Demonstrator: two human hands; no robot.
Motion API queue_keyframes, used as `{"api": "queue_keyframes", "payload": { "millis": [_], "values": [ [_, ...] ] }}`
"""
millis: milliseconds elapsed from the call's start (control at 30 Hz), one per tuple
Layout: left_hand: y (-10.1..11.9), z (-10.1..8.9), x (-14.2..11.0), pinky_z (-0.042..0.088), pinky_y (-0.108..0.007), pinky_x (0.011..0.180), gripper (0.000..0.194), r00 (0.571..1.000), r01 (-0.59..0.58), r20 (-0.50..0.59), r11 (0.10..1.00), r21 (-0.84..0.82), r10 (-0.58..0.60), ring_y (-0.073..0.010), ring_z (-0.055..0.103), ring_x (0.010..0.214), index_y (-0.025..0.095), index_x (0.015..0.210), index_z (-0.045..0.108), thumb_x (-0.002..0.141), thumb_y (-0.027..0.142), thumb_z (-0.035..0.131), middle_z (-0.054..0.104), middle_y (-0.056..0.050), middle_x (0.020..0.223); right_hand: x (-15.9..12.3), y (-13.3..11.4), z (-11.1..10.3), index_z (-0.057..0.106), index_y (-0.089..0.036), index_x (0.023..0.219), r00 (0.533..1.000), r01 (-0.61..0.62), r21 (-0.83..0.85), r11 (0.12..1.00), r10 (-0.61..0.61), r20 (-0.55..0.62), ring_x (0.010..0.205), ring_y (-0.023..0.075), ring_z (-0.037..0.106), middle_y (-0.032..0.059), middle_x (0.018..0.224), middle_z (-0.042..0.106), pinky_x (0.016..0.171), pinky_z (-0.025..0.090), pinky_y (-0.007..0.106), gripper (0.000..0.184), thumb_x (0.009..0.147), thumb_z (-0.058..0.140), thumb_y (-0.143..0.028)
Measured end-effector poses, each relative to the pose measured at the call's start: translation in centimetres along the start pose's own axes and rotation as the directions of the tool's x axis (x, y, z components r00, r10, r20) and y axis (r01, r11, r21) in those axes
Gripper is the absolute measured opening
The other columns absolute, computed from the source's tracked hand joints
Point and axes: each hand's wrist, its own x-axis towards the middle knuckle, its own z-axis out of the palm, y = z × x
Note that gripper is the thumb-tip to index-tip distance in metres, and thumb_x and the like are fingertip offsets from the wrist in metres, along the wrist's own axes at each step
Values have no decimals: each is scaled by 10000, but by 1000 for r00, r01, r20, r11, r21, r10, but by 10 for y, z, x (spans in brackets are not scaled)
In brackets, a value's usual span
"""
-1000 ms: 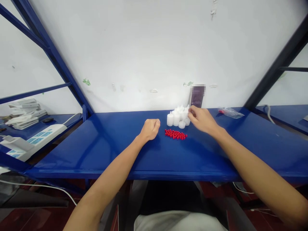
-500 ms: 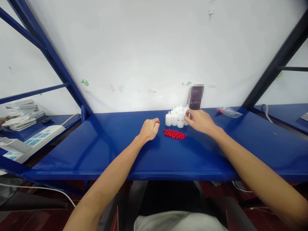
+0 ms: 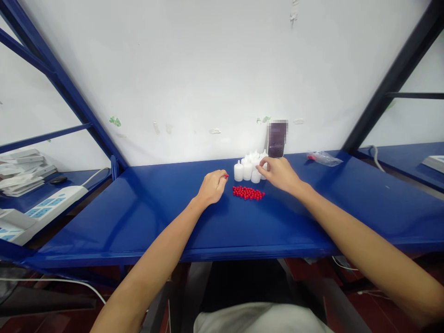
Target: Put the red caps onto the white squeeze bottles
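My left hand [image 3: 212, 187] is closed above the blue table, with a small red cap [image 3: 226, 176] pinched between thumb and forefinger. Just right of it, several loose red caps [image 3: 248, 193] lie in a flat pile on the table. Behind the pile stands a tight group of white squeeze bottles [image 3: 247, 171] with narrow nozzles. My right hand [image 3: 277, 173] reaches in from the right, its thumb and fingers closed on the top of the front white bottle [image 3: 255, 176]. Its fingers hide that bottle's nozzle and part of the bottles behind.
A dark phone-like slab [image 3: 276, 143] leans against the wall behind the bottles. Farther right lies a clear plastic bag [image 3: 325, 158] with something red inside. A white power strip [image 3: 48, 210] and stacked white boxes [image 3: 26, 169] are on the left. Blue frame posts [image 3: 74, 92] rise at both sides.
The front bottle, tilted with its base toward me a second ago, now stands closer to upright under my right hand. The red cap now shows at my left fingertips. The view has turned slightly right.
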Motion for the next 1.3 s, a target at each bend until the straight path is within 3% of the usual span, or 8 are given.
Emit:
{"api": "queue_keyframes", "payload": {
  "millis": [100, 233, 567, 700, 767, 900, 1100, 1300],
  "values": [
    [9, 2, -2, 412, -288, 680, 255, 998, -66, 25, 997, 28, 65, -164, 553, 678, 171, 796, 564, 893, 182, 329, 618, -36, 742, -8, -15, -1, 650, -169, 840, 985, 172, 118, 978, -171, -17, 647, 172, 565, 52, 736, 647, 641, 383, 285, 258, 915, 526, -383],
    [24, 8, -5, 394, -277, 624, 271, 982, -182, 58, 982, 55, 179, -148, 525, 594, 176, 713, 534, 911, 232, 358, 596, -27, 653, -21, -41, 0, 590, -178, 784, 866, 459, 244, 854, -492, 93, 687, 148, 541, 48, 827, 618, 644, 389, 265, 247, 952, 475, -318],
    [31, 7, -4, 351, -259, 550, 541, 981, -195, -9, 976, -100, 195, -108, 470, 488, 173, 573, 463, 1014, 334, 192, 545, -22, 543, -29, -54, 5, 577, -169, 904, 777, 613, 84, 785, -619, 114, 631, 152, 493, 44, 771, 613, 620, 317, 286, 316, 1030, 341, -336],
    [17, 1, -3, 392, -264, 612, 507, 973, -220, -65, 975, 34, 222, -134, 540, 575, 168, 663, 540, 1010, 336, 210, 597, -44, 620, -27, -48, 2, 484, -188, 708, 829, 505, 251, 826, -545, 123, 557, 124, 427, 1, 637, 520, 587, 295, 277, 424, 1038, 275, -352],
    [5, -4, -3, 412, -267, 653, 512, 983, -136, -122, 990, 47, 141, -140, 566, 614, 165, 709, 573, 1015, 339, 201, 625, -48, 661, -23, -41, -5, 429, -197, 667, 878, 416, 296, 860, -465, 117, 543, 123, 411, -9, 601, 476, 579, 288, 275, 433, 1030, 261, -363],
    [-13, -9, -4, 405, -273, 654, 552, 994, 38, -105, 998, 44, -34, -139, 565, 600, 169, 650, 567, 1018, 369, 207, 617, -41, 641, -14, -21, -22, 471, -197, 742, 936, 261, 136, 956, -285, 205, 629, 158, 485, 24, 698, 560, 593, 290, 283, 323, 986, 307, -328],
    [-14, -1, -3, 374, -273, 647, 548, 997, 71, -2, 997, 30, -71, -141, 563, 598, 170, 620, 549, 1013, 386, 235, 586, -21, 602, -8, -1, -23, 605, -203, 856, 841, 187, -65, 980, -125, 526, 703, 188, 575, 55, 826, 668, 587, 318, 280, 158, 881, 470, -281],
    [-11, -1, -3, 361, -269, 633, 541, 996, 86, 27, 996, 22, -87, -138, 551, 585, 171, 622, 552, 1009, 391, 244, 583, -16, 598, -6, 1, -15, 686, -217, 974, 802, 207, -43, 977, -144, 580, 764, 190, 627, 39, 864, 715, 627, 377, 273, 201, 832, 546, -240]
  ]
}}
